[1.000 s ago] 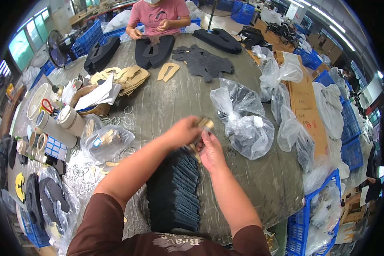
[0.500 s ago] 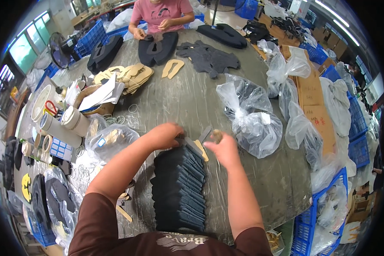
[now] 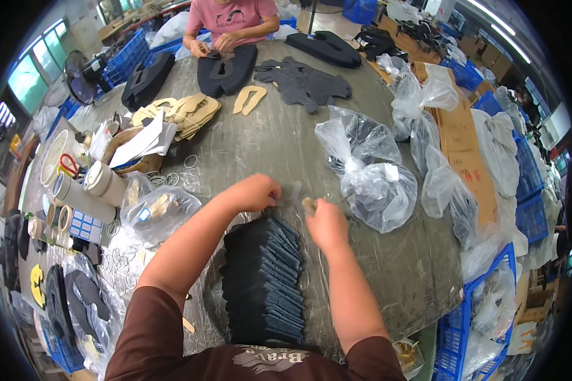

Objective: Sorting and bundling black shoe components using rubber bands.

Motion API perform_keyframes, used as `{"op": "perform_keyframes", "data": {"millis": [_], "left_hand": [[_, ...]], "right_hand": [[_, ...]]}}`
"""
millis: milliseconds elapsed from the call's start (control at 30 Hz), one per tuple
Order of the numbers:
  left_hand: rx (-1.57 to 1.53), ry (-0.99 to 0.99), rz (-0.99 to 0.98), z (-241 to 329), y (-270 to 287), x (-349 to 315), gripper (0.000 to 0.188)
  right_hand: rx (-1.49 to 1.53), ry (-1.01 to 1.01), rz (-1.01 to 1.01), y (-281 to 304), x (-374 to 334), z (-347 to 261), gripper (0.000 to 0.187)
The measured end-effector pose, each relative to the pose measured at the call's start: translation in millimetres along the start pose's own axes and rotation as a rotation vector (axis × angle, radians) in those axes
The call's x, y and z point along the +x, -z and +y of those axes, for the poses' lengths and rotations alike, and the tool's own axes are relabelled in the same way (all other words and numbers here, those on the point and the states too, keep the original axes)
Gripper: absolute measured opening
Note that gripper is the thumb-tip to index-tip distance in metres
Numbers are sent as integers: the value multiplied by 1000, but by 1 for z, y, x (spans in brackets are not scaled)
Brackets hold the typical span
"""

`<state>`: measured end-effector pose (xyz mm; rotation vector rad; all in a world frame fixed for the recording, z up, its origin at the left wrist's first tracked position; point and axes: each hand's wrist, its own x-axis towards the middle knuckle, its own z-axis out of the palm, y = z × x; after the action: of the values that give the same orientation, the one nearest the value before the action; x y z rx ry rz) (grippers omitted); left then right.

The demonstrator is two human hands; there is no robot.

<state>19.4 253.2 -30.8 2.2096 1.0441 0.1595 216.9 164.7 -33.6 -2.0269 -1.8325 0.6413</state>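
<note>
My left hand (image 3: pixel 259 192) is closed, its fingertips pinching the edge of a thin grey piece (image 3: pixel 285 200) above the table. Opposite it, my right hand (image 3: pixel 328 223) is closed round a small tan-brown thing (image 3: pixel 309 206), whose kind I cannot make out. A thin grey strip (image 3: pixel 296 190) shows faintly between the two hands, smeared by motion. Just below them lies a long row of overlapping black fabric pieces (image 3: pixel 245 279), their blue-grey edges fanned out on the right side.
Beyond a clear plastic bag (image 3: pixel 378 190), dark grey cut pieces (image 3: pixel 305 84) lie near beige U-shaped pieces (image 3: pixel 249 100). Across the table (image 3: pixel 248 143), a person in pink handles a black padded piece (image 3: pixel 225 73). Cups (image 3: pixel 86 197) stand left; a blue crate (image 3: pixel 473 317) stands right.
My left hand has come closer to my right. The beige strip that showed between them is out of sight. The whole view has shifted slightly.
</note>
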Motion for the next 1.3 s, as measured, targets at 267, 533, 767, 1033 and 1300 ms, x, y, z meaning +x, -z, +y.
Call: {"op": "perform_keyframes", "data": {"millis": [267,533,767,1033,1300], "left_hand": [[-14,199,281,21,-29,41,25],[-219,340,167,50,-23,38,34],[-890,281,338,105,-14,-28,30],[-418,147,508,119,-29,-130,25],[-341,-406,611,115,-86,-253,38]], "right_hand": [[771,-170,143,10,12,38,13],[1406,-288,79,1,13,39,11],[1817,-121,-188,-12,-10,6,56],[1582,76,-207,-13,-88,-52,36],[1335,-103,-1003,-30,-217,-72,22]]}}
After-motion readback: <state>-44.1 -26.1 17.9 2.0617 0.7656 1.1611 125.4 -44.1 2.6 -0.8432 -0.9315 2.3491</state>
